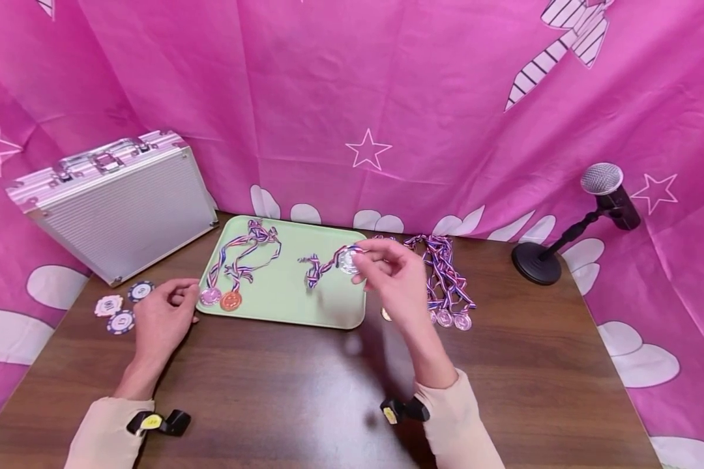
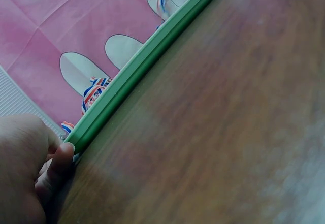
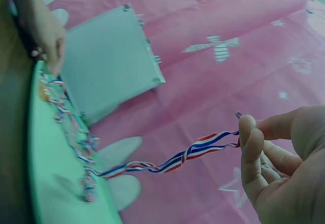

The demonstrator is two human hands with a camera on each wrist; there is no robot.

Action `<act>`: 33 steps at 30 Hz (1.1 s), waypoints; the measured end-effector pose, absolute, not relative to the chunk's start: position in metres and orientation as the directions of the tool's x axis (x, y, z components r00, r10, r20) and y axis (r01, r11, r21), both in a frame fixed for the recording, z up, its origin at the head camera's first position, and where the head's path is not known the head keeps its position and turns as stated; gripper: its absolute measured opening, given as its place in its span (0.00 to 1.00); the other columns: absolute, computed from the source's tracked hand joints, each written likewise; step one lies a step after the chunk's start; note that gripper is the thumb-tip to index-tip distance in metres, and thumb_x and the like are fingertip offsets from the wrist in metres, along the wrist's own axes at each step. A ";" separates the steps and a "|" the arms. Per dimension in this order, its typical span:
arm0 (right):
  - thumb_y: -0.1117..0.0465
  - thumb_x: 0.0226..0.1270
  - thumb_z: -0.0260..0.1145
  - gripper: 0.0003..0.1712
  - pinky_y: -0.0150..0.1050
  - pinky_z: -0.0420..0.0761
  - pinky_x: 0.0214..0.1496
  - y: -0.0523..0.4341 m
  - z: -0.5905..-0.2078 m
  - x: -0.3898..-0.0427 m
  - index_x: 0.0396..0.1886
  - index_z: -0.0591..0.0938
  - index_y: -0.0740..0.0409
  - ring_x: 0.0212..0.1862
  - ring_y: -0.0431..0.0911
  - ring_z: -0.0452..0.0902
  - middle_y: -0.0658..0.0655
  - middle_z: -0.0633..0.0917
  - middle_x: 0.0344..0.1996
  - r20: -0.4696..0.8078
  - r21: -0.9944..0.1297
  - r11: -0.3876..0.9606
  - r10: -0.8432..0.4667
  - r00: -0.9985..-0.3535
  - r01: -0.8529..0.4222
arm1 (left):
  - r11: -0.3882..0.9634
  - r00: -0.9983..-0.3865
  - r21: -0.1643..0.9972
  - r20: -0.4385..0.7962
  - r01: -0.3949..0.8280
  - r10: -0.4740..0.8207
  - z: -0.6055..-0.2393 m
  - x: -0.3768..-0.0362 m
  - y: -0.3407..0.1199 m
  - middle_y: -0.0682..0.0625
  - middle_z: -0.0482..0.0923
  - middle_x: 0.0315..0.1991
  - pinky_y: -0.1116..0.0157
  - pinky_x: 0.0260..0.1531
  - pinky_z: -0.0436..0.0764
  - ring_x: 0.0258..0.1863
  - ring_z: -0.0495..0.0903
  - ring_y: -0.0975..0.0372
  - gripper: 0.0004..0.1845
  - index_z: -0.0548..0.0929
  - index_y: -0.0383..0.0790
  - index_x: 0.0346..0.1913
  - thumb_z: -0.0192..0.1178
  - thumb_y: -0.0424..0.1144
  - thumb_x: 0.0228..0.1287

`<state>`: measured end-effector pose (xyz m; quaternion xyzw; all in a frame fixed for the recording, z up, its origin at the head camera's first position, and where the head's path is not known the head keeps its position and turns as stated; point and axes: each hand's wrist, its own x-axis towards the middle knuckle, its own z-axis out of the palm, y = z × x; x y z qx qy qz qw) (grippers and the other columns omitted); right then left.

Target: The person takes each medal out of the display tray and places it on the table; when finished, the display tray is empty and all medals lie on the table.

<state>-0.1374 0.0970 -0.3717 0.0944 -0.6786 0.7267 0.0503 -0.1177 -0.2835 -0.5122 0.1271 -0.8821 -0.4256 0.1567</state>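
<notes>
My right hand [image 1: 360, 267] pinches a silver medal [image 1: 349, 260] and holds it above the right part of a light green tray [image 1: 293, 306]. Its red, white and blue ribbon [image 1: 315, 269] trails down onto the tray; in the right wrist view the ribbon [image 3: 203, 145] runs taut from my fingertips [image 3: 249, 132]. Two medals, one pinkish [image 1: 210, 296] and one bronze [image 1: 231, 300], lie with their ribbons on the tray's left side. My left hand [image 1: 178, 296] rests on the table at the tray's front left corner, fingers loosely curled, one fingertip [image 2: 63, 158] against the tray rim [image 2: 152, 56].
A pile of ribboned medals [image 1: 446, 286] lies right of the tray. Three poker chips [image 1: 121, 306] sit left of my left hand. A shut aluminium case [image 1: 117, 202] leans at the back left. A microphone on a stand [image 1: 563, 241] is at the right. Pink cloth surrounds the table.
</notes>
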 end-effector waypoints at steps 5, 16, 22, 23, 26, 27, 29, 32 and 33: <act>0.77 0.72 0.70 0.13 0.32 0.88 0.28 0.128 -0.352 -0.129 0.54 0.88 0.74 0.26 0.40 0.89 0.52 0.91 0.30 0.197 -0.975 -0.111 -0.014 -0.980 -0.195 | 0.618 -0.920 0.780 0.164 -0.100 -0.356 -0.511 -0.118 -0.284 0.39 0.88 0.36 0.76 0.19 0.80 0.18 0.80 0.75 0.18 0.91 0.32 0.58 0.64 0.44 0.83; 0.83 0.71 0.67 0.11 0.35 0.90 0.27 0.204 -0.297 -0.138 0.45 0.91 0.72 0.21 0.44 0.88 0.61 0.91 0.28 0.333 -0.904 -0.200 0.230 -0.915 -0.379 | 0.610 -0.919 0.785 0.155 -0.109 -0.363 -0.512 -0.118 -0.286 0.39 0.88 0.37 0.76 0.20 0.82 0.18 0.81 0.76 0.19 0.90 0.32 0.58 0.63 0.46 0.83; 0.82 0.67 0.72 0.07 0.34 0.87 0.22 0.242 -0.289 -0.175 0.43 0.90 0.76 0.20 0.46 0.87 0.61 0.88 0.24 0.373 -0.863 -0.184 0.395 -0.839 -0.471 | 0.602 -0.921 0.791 0.151 -0.105 -0.360 -0.514 -0.118 -0.286 0.39 0.88 0.37 0.76 0.20 0.82 0.18 0.81 0.75 0.19 0.90 0.32 0.59 0.63 0.45 0.83; 0.81 0.67 0.72 0.07 0.33 0.86 0.21 0.248 -0.292 -0.180 0.43 0.90 0.76 0.20 0.46 0.87 0.61 0.88 0.24 0.382 -0.853 -0.178 0.428 -0.819 -0.491 | 0.601 -0.921 0.792 0.152 -0.103 -0.359 -0.514 -0.118 -0.286 0.39 0.88 0.37 0.76 0.20 0.82 0.18 0.81 0.75 0.19 0.91 0.32 0.58 0.63 0.45 0.83; 0.80 0.66 0.74 0.08 0.32 0.85 0.20 0.264 -0.306 -0.188 0.44 0.90 0.76 0.21 0.46 0.88 0.61 0.87 0.26 0.381 -0.839 -0.157 0.513 -0.769 -0.521 | 0.605 -0.920 0.790 0.153 -0.105 -0.360 -0.514 -0.117 -0.285 0.39 0.87 0.36 0.76 0.20 0.82 0.18 0.81 0.75 0.19 0.91 0.33 0.58 0.63 0.45 0.83; 0.80 0.67 0.74 0.08 0.32 0.85 0.20 0.269 -0.314 -0.189 0.44 0.89 0.75 0.21 0.46 0.88 0.61 0.88 0.27 0.361 -0.849 -0.157 0.527 -0.769 -0.505 | 0.605 -0.920 0.789 0.152 -0.107 -0.361 -0.513 -0.117 -0.285 0.39 0.87 0.36 0.76 0.20 0.82 0.18 0.81 0.75 0.19 0.91 0.33 0.58 0.63 0.46 0.83; 0.80 0.68 0.73 0.07 0.32 0.85 0.20 0.278 -0.333 -0.188 0.44 0.90 0.72 0.22 0.46 0.88 0.60 0.89 0.28 0.291 -0.883 -0.166 0.539 -0.790 -0.439 | 0.607 -0.920 0.788 0.155 -0.104 -0.359 -0.513 -0.118 -0.285 0.40 0.87 0.36 0.76 0.20 0.82 0.18 0.81 0.75 0.19 0.91 0.33 0.58 0.63 0.46 0.83; 0.79 0.70 0.72 0.08 0.31 0.85 0.22 0.290 -0.368 -0.182 0.42 0.90 0.66 0.23 0.43 0.88 0.56 0.90 0.28 0.143 -0.946 -0.175 0.528 -0.837 -0.272 | 0.604 -0.922 0.791 0.158 -0.096 -0.354 -0.514 -0.118 -0.285 0.41 0.87 0.35 0.76 0.20 0.81 0.18 0.81 0.75 0.19 0.91 0.32 0.58 0.63 0.45 0.83; 0.79 0.71 0.72 0.09 0.31 0.86 0.22 0.294 -0.380 -0.179 0.42 0.91 0.65 0.23 0.42 0.88 0.55 0.90 0.28 0.107 -0.962 -0.161 0.522 -0.846 -0.221 | 0.600 -0.922 0.795 0.159 -0.091 -0.352 -0.514 -0.118 -0.285 0.41 0.87 0.35 0.76 0.20 0.81 0.18 0.80 0.75 0.18 0.91 0.32 0.58 0.64 0.45 0.83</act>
